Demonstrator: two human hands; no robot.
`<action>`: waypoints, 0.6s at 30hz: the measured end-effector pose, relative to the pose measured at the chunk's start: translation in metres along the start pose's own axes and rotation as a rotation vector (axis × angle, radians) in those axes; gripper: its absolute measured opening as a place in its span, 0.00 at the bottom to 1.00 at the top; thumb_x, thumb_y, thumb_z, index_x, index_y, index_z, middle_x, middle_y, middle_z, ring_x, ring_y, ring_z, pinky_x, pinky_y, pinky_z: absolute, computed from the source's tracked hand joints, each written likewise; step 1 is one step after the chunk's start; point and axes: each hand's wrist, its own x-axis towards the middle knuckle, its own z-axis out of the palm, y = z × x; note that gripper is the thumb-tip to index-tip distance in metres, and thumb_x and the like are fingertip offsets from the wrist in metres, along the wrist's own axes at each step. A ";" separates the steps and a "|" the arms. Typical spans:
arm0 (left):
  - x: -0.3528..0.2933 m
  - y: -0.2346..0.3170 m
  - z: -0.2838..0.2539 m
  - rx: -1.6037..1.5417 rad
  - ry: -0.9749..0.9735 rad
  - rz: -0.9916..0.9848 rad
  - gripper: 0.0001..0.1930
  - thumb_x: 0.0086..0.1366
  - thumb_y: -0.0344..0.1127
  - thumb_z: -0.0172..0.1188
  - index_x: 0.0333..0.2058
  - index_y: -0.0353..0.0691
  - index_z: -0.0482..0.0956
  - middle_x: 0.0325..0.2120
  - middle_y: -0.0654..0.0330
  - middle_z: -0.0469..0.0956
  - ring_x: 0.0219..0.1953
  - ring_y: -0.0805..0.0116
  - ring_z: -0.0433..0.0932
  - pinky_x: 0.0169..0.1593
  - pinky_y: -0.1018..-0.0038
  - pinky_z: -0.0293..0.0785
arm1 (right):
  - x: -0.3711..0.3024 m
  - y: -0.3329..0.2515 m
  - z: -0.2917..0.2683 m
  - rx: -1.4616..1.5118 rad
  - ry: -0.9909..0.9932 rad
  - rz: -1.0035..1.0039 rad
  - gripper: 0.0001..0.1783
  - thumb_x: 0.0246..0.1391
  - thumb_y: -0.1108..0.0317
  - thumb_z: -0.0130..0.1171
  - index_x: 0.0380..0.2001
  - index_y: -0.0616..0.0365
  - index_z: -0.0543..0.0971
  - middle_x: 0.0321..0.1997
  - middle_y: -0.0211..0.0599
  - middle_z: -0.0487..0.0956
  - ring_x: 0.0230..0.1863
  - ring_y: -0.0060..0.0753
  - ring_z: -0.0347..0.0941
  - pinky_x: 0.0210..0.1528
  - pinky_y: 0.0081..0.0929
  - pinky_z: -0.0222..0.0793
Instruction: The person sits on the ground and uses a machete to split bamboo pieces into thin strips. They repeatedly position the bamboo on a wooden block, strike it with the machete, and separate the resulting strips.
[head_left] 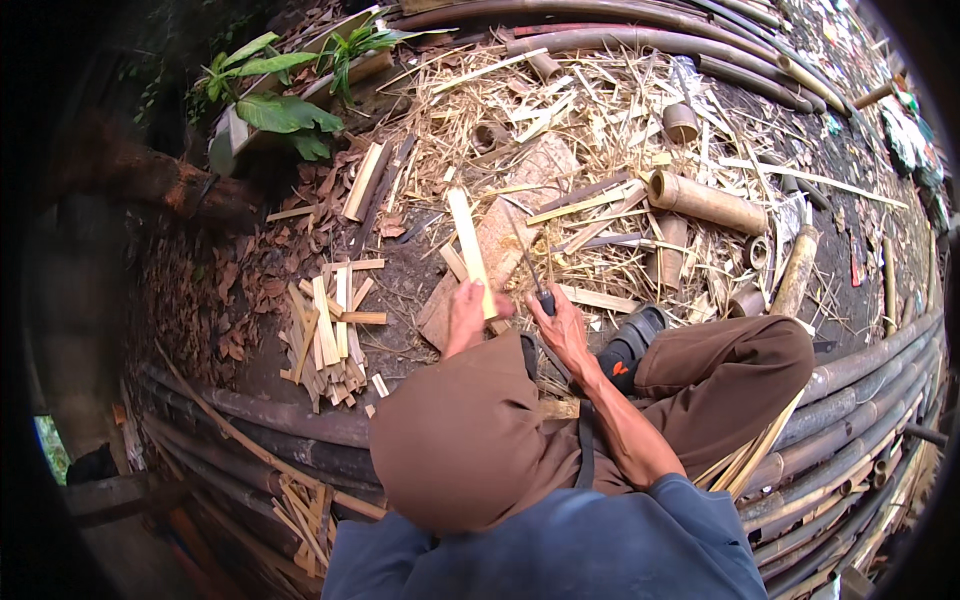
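My left hand (466, 316) is closed around the lower end of a pale, flat bamboo strip (467, 238), which points away from me and tilts a little left. In my right hand (562, 328) is a knife (546, 301), gripped by its black handle. Its thin blade rises up and to the left, apart from the strip. Both hands are over the ground in front of my bent, brown-trousered legs. A worn wooden board (548, 160) lies beyond the strip. Part of my left hand's fingers is blurred.
A pile of short cut bamboo pieces (333, 345) lies left of my hands. Shavings (610, 110) litter the far ground, with a thick bamboo section (708, 203) at the right. Long bamboo poles (845, 410) lie close by me on both sides. Green leaves (285, 114) grow far left.
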 end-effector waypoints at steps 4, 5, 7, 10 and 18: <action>0.019 0.038 -0.053 0.725 -0.231 -0.156 0.18 0.73 0.41 0.45 0.42 0.28 0.71 0.26 0.50 0.80 0.20 0.68 0.79 0.24 0.74 0.78 | 0.005 0.033 0.000 -0.325 -0.092 -0.035 0.25 0.56 0.43 0.57 0.34 0.57 0.74 0.26 0.53 0.78 0.30 0.61 0.75 0.30 0.51 0.67; 0.021 0.043 -0.059 0.840 -0.202 -0.166 0.18 0.73 0.42 0.46 0.42 0.28 0.71 0.26 0.50 0.80 0.20 0.67 0.79 0.25 0.73 0.79 | 0.005 0.039 0.007 -0.313 -0.118 -0.014 0.26 0.57 0.42 0.56 0.33 0.58 0.73 0.25 0.56 0.78 0.29 0.63 0.75 0.31 0.53 0.67; 0.022 0.050 -0.068 0.735 -0.116 -0.187 0.18 0.73 0.42 0.47 0.42 0.29 0.72 0.26 0.50 0.80 0.21 0.67 0.78 0.26 0.73 0.80 | 0.003 0.044 0.016 -0.320 -0.194 0.076 0.28 0.58 0.41 0.53 0.35 0.59 0.73 0.26 0.60 0.77 0.32 0.66 0.75 0.34 0.54 0.67; 0.018 0.058 -0.080 0.106 -0.014 -0.193 0.17 0.72 0.42 0.49 0.43 0.30 0.72 0.30 0.47 0.80 0.28 0.65 0.80 0.34 0.70 0.81 | 0.001 0.052 0.024 -0.294 -0.168 0.082 0.28 0.60 0.40 0.50 0.37 0.60 0.72 0.26 0.62 0.77 0.33 0.69 0.75 0.35 0.55 0.67; 0.030 0.030 -0.058 0.219 0.360 0.274 0.19 0.74 0.39 0.41 0.42 0.21 0.68 0.38 0.42 0.78 0.32 0.55 0.82 0.37 0.64 0.81 | -0.009 0.020 0.031 -0.157 -0.300 0.040 0.26 0.62 0.43 0.48 0.41 0.59 0.69 0.25 0.64 0.76 0.31 0.69 0.74 0.34 0.55 0.67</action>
